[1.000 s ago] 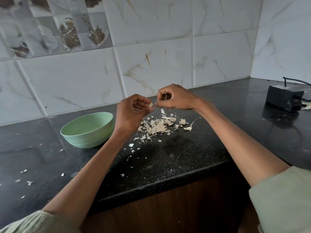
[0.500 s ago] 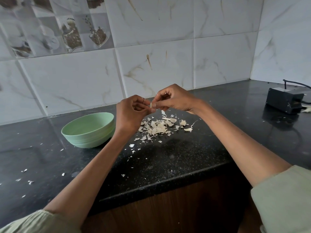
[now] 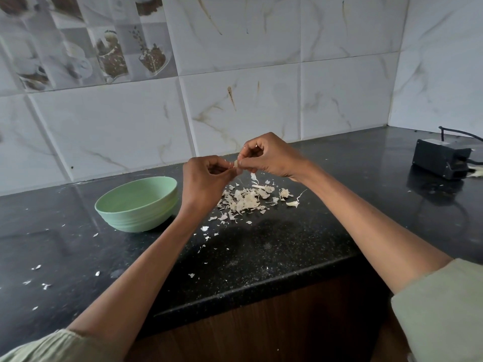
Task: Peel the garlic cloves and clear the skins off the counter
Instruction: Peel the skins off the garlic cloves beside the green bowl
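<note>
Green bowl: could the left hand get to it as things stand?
Probably yes. The green bowl sits just left of the left hand, with nothing between them, though that hand is pinching the garlic clove.

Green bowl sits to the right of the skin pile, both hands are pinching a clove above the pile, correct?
Not quite. In the head view the green bowl sits left of the skin pile. The left hand and right hand do pinch the clove above it.
</note>
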Demonstrator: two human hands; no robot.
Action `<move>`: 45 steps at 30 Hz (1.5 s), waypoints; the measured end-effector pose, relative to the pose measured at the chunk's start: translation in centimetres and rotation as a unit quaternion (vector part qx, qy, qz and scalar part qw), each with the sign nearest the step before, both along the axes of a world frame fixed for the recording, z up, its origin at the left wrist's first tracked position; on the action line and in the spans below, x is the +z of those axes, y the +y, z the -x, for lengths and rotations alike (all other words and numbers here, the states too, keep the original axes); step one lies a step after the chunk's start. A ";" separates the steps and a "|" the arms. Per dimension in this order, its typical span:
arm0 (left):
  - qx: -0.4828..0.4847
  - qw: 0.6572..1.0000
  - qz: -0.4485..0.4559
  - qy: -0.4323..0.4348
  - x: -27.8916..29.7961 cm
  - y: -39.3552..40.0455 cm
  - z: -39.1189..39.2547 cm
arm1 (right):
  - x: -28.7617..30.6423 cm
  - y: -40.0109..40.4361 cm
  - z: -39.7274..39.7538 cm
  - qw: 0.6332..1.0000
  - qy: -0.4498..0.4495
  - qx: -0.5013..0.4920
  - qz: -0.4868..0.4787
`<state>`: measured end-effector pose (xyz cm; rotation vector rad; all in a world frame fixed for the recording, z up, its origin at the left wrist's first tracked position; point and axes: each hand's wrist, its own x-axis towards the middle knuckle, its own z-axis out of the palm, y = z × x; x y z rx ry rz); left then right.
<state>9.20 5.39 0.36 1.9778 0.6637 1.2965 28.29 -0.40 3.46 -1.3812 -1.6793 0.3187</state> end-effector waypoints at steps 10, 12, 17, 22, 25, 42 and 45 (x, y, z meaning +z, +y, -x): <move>-0.042 0.998 0.023 -0.043 -0.2 0.9 -0.4 | 0.0 0.4 0.3 0.996 -0.044 -0.062 -0.044; -0.037 0.998 0.018 -0.038 -0.4 1.3 -0.4 | 0.1 0.3 0.2 0.997 -0.033 -0.058 -0.044; -0.006 0.997 -0.049 0.057 -0.9 1.6 -0.8 | -0.2 0.6 -0.2 0.993 -0.092 -0.049 -0.055; 0.015 0.971 -0.171 0.166 -1.4 1.6 -1.2 | -1.4 1.5 0.5 0.970 -0.230 -0.078 -0.027; 0.015 0.962 -0.191 0.194 -1.7 1.7 -1.0 | -1.4 1.3 0.9 0.958 -0.272 -0.085 -0.029; 0.039 0.996 -0.044 0.064 -0.2 0.6 0.0 | -1.6 0.7 2.3 0.921 -0.349 -0.103 -0.137; 0.046 0.997 -0.042 0.054 -0.4 0.5 -0.1 | -1.6 0.6 2.5 0.919 -0.350 -0.112 -0.141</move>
